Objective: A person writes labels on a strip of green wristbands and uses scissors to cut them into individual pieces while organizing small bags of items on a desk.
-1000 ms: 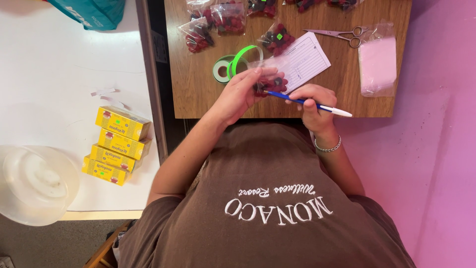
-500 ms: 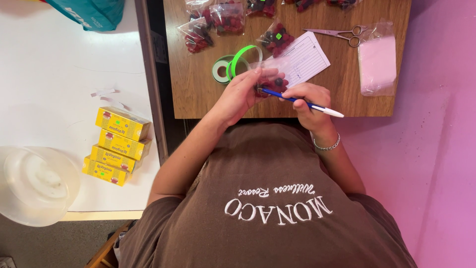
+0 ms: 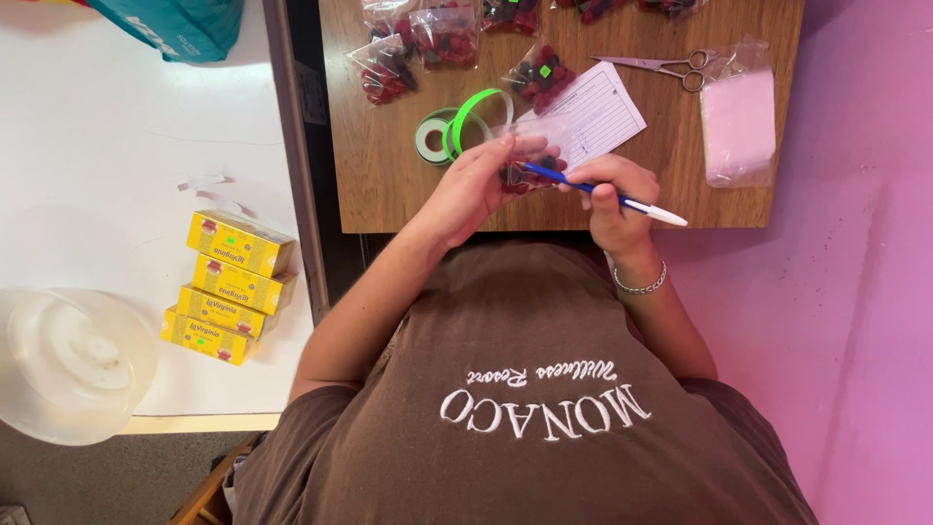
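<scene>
My left hand (image 3: 473, 185) holds a small clear bag of red and dark pieces (image 3: 533, 156) over the near edge of the brown wooden table (image 3: 379, 165). My right hand (image 3: 614, 194) grips a blue and white pen (image 3: 622, 199), with the tip against the bag. Just beyond the bag lies a lined white paper slip (image 3: 593, 112). Beside my left hand sit a green tape roll (image 3: 466, 115) and a grey roll (image 3: 431, 138).
Several more filled clear bags (image 3: 442, 39) line the table's far side. Scissors (image 3: 671, 66) and a clear bag with pink contents (image 3: 739, 122) lie at right. On the white surface at left are several yellow boxes (image 3: 233, 282), a clear plastic bowl (image 3: 68, 365) and a teal bag (image 3: 180, 24).
Both hands stay together at the bag; the pen has shifted only slightly against it.
</scene>
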